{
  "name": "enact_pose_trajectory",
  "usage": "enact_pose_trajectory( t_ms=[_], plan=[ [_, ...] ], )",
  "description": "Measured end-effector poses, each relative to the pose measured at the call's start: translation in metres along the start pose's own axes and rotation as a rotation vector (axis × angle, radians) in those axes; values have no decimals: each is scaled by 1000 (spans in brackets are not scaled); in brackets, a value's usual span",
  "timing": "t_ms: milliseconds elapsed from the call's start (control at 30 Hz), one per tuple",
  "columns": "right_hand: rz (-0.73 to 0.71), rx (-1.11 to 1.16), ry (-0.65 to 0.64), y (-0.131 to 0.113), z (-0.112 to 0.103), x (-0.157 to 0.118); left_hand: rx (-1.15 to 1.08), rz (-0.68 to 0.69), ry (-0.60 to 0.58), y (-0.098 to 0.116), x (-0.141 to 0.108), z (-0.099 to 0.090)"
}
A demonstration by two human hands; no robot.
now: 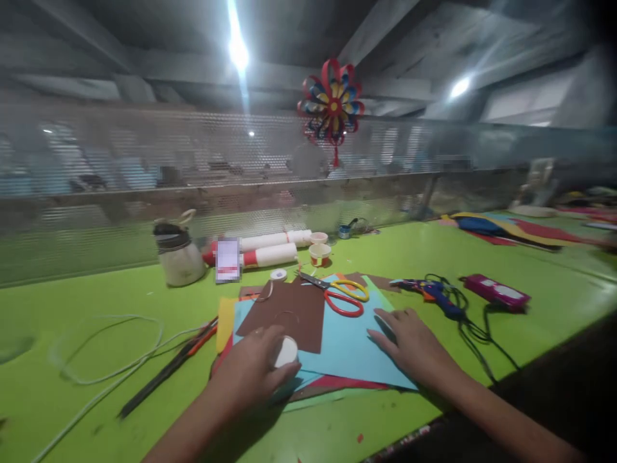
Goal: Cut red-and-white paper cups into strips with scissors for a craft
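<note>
Left grip (pixel 258 361), closed on a disc (pixel 288 351), white and plain on its round face, at the near edge of the matt brown sheet (pixel 295 315). Right grip (pixel 413 337), fingers parted, on the flat, light blue sheet (pixel 349 354); beyond and between the grips, scissors (pixel 330 287) with one red and one yellow loop.

The scene was viewed from the head, with the camera faced forward and down over the table (pixel 395 251). The left hand (pixel 255 360) and the right hand (pixel 412 341) were shown close up, their forearms (pixel 205 408) cut off by the bottom edge. The mesh screen (pixel 270 145) was seen farther off, and the ceiling (pixel 299 32) was included at the top.
</note>
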State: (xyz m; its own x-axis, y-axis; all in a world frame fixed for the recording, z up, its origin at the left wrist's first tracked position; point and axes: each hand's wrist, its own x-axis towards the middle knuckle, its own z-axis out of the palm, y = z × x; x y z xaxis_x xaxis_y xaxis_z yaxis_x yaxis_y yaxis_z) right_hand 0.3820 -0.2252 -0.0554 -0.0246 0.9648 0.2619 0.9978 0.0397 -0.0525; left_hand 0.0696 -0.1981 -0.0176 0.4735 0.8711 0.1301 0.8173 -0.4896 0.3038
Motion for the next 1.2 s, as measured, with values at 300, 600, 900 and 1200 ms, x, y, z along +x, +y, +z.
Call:
enact_pose_trajectory(
  t_ms=[300, 600, 900, 1200],
  plan=[
    [-67, 36, 37, -6, 15, 8, 9, -56, 18, 0, -1, -8],
    [-92, 31, 104, -5, 4, 15, -47, -8, 39, 4, -1, -3],
    [-243, 235, 275, -13, -55, 51, -160, 52, 96, 3, 5, 13],
    [-453, 502, 312, -59, -44, 89, -109, 34, 73, -10, 12, 28]
  ],
)
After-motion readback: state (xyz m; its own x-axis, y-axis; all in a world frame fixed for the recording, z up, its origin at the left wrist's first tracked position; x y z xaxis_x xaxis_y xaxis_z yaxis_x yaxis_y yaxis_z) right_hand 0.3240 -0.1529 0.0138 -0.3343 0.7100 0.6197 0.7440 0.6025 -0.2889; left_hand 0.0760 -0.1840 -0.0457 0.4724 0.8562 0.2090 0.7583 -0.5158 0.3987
